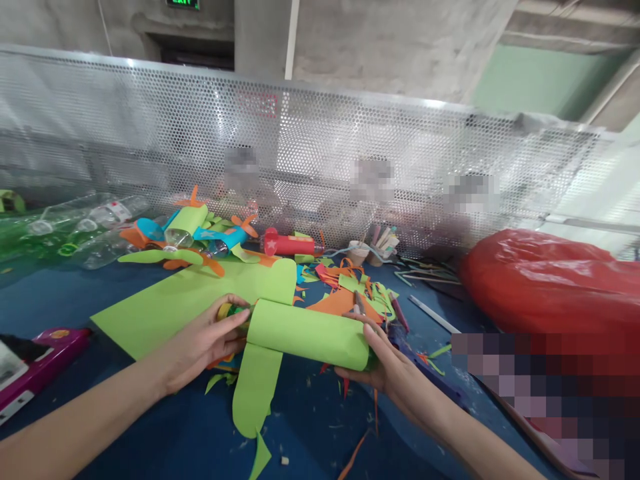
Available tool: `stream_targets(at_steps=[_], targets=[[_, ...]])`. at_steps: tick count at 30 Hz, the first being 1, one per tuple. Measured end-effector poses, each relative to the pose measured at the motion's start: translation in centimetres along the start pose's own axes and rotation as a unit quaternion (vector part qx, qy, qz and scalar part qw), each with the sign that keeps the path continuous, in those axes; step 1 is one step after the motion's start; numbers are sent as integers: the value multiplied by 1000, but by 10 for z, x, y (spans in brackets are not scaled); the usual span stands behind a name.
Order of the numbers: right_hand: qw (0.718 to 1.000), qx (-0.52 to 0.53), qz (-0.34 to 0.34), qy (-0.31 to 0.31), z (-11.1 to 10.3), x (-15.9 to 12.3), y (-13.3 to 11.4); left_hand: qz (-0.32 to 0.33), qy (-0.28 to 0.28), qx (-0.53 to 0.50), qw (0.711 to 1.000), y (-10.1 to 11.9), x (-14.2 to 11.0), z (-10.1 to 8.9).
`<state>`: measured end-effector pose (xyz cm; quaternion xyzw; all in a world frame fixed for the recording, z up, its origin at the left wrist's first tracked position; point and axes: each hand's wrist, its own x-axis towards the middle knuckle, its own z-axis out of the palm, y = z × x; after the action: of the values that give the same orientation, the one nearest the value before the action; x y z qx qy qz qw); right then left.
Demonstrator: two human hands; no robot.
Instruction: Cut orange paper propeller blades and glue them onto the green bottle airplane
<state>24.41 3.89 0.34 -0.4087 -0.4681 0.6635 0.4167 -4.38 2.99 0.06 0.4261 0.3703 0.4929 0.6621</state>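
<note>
A plastic bottle wrapped in light green paper lies sideways between my hands, above the blue table. Green paper wings with rounded ends stick out from it, one toward me and one away. My left hand is closed around the neck end, where a yellow cap shows. My right hand grips the base end, thumb on top and fingers partly hidden below. Beyond my left hand lies a large green paper sheet, and orange paper with scraps lies behind the bottle.
Finished-looking bottle planes, such as a red one and a blue one, stand at the back. Clear bottles lie far left. A purple-pink object sits left, a red plastic bag right. A perforated metal screen rises behind.
</note>
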Motion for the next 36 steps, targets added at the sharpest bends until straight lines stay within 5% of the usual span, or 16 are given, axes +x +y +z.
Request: stream_targets(at_steps=[36], targets=[[1000,13,1,13,10,-6,-11,20,38,-52,998,-3,5,-2]])
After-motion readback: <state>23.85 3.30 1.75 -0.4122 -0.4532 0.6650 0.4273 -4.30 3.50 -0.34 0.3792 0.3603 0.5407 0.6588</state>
